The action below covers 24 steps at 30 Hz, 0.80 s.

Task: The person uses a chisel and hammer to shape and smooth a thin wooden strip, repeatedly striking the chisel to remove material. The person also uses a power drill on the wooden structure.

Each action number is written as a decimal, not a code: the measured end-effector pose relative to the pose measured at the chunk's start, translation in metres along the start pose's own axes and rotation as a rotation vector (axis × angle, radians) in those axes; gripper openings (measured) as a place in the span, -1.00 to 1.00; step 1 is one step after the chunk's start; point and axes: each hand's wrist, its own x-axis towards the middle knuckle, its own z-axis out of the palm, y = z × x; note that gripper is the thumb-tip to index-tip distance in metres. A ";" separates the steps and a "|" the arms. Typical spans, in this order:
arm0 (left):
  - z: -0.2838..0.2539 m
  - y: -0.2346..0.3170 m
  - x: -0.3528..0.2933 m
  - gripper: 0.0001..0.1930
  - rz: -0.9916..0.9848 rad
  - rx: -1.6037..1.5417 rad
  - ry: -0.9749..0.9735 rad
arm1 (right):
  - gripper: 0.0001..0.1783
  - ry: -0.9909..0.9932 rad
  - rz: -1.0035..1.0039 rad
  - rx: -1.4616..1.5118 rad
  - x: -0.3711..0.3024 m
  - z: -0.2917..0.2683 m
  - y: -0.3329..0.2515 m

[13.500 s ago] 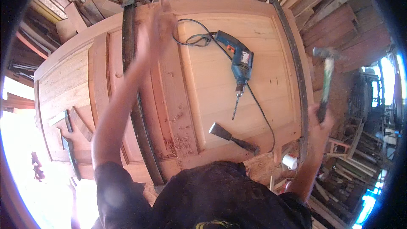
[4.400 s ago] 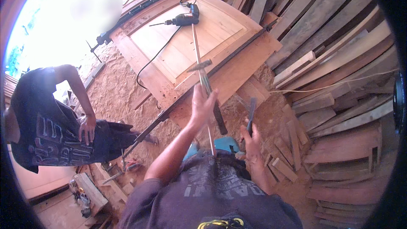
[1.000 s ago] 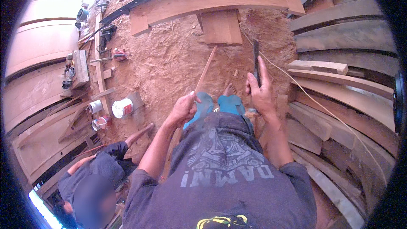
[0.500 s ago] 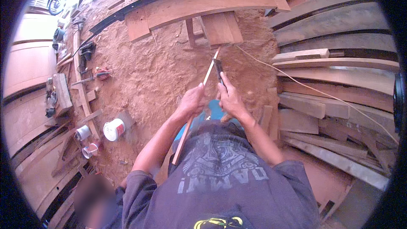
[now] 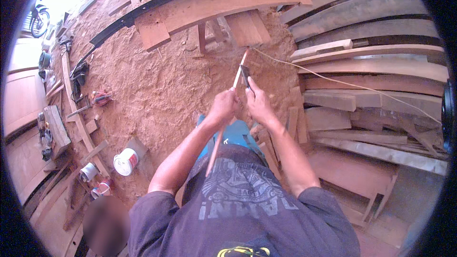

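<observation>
Head view: your left hand (image 5: 223, 107) grips a thin wooden strip (image 5: 227, 112). Your right hand (image 5: 258, 104), just beside it, holds a chisel (image 5: 245, 74) against the strip.

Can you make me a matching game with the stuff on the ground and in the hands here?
Things:
1. thin wooden strip
2. chisel
3. white bucket
4. stack of planks

Where or how:
A. piled up on the person's right side
B. standing on the sawdust floor, down on the left
C. gripped in the left hand, slanting toward the body
D. held by the right hand, blade against the strip

Pairs: 1-C, 2-D, 3-B, 4-A
</observation>
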 end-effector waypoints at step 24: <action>-0.007 0.009 -0.001 -0.48 -0.030 0.092 0.104 | -0.43 -0.020 0.185 -0.186 0.008 0.021 -0.026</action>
